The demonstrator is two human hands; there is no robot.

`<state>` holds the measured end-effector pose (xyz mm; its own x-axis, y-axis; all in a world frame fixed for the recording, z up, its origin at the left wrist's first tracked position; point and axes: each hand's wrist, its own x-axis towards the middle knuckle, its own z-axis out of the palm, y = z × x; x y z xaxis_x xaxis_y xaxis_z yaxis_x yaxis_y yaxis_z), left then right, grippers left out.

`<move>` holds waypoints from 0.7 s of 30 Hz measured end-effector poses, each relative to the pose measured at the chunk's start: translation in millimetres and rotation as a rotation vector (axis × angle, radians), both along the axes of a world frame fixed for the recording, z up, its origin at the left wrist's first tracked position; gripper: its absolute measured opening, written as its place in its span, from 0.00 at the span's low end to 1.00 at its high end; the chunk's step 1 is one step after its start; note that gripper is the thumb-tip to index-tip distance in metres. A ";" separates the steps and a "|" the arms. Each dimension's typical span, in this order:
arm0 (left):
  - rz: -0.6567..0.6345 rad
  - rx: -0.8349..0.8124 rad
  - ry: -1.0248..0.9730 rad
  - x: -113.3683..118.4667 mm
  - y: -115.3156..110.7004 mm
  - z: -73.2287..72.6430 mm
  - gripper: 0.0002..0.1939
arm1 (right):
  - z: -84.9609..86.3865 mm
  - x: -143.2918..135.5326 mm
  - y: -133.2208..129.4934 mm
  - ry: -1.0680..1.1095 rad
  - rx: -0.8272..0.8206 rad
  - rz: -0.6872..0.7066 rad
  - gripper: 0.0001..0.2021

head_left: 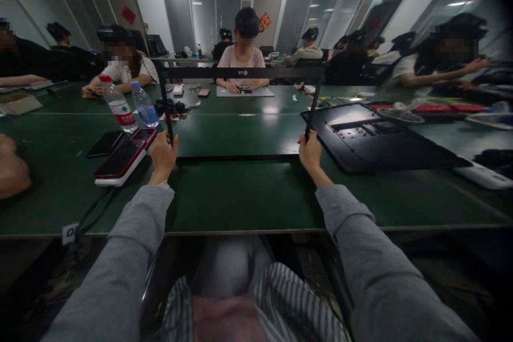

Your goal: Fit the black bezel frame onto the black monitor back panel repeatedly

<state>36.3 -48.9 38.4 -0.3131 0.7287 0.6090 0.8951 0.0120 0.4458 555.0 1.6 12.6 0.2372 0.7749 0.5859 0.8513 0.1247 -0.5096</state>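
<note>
A thin black monitor bezel (240,158) with an LG logo is held upright over the green table, its middle open so that the tabletop shows through. My left hand (163,155) is closed around the lower part of its left side. On the opposite side, my right hand (310,152) grips the frame at about the same height. A flat black monitor back panel (385,141) lies on the table to the right of my right hand. Nearest my left hand is a phone in a red case (126,155), resting on a white device with a cable.
Two plastic bottles, one red-capped (119,104) and one blue-capped (144,106), stand at left beside a dark phone (105,144). Another person's hand (14,168) rests at the left edge. A person (242,61) sits opposite. Red items (436,108) lie at far right.
</note>
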 end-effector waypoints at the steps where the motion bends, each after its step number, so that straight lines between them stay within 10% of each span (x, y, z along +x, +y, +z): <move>1: 0.006 0.002 0.008 0.2 -0.2 0.5 0.22 | 0.5 -0.8 -0.8 0.019 -0.015 -0.023 0.26; 21: -0.005 -0.408 -0.015 -8.5 6.5 -15.3 0.17 | -8.6 11.4 13.0 0.147 -0.377 0.006 0.27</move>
<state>27.7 -42.5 23.0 -0.3151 0.9112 0.2654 0.8891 0.1856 0.4184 566.4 14.6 4.0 0.2918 0.9307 0.2207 0.7657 -0.0890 -0.6370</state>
